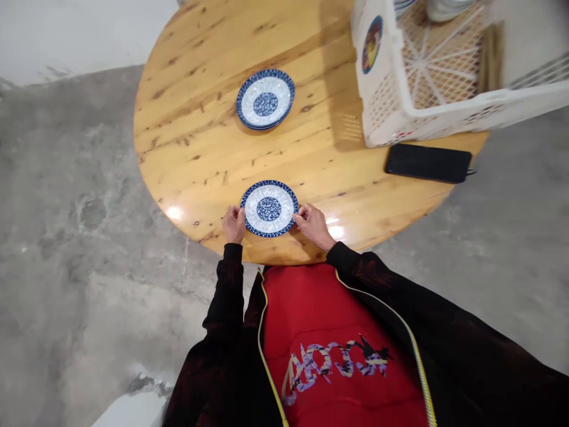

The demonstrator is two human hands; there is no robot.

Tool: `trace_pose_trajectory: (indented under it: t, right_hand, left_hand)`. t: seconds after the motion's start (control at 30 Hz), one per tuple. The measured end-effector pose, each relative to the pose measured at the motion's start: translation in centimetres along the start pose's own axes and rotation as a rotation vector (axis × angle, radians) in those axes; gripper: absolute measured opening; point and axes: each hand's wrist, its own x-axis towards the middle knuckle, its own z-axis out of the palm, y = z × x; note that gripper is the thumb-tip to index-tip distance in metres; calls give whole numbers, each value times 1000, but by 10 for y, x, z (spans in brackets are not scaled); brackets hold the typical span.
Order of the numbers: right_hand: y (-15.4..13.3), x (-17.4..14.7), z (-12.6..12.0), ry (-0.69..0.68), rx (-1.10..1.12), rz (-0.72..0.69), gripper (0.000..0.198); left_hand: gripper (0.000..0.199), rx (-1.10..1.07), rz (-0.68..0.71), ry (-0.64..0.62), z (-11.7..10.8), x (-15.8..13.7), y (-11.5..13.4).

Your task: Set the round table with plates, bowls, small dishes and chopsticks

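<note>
A blue-and-white patterned plate (269, 209) is near the front edge of the round wooden table (191, 148). My left hand (234, 224) grips its left rim, fingers curled in. On the opposite side, my right hand (313, 224) pinches the right rim between thumb and fingers. Whether the plate rests on the wood or is slightly raised, I cannot tell. Farther back on the table lies a small stack of matching plates (265, 99), apart from both hands.
A white plastic crate (386, 112) stands at the back right, with bowls (448, 9) and brown sticks (491, 58) inside. In front of it lies a black phone (428, 163) near the table's right edge. Grey concrete floor (89, 178) surrounds the table.
</note>
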Motion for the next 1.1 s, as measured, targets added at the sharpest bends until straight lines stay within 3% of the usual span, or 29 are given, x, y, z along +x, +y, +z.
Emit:
trace_pose_trajectory:
  t: [0.33,0.7,1.1]
  right_hand:
    - [-1,0,3,22,84,78,20]
    - [3,-1,-3,40,146,104,22]
    - [8,-8,-10,-35,317,122,26]
  left_hand:
    - [29,-34,14,8,2,-5,-9]
    - [33,-11,-1,-21,3,-9,0]
    - [27,-139,-28,-76,4,-25,-14]
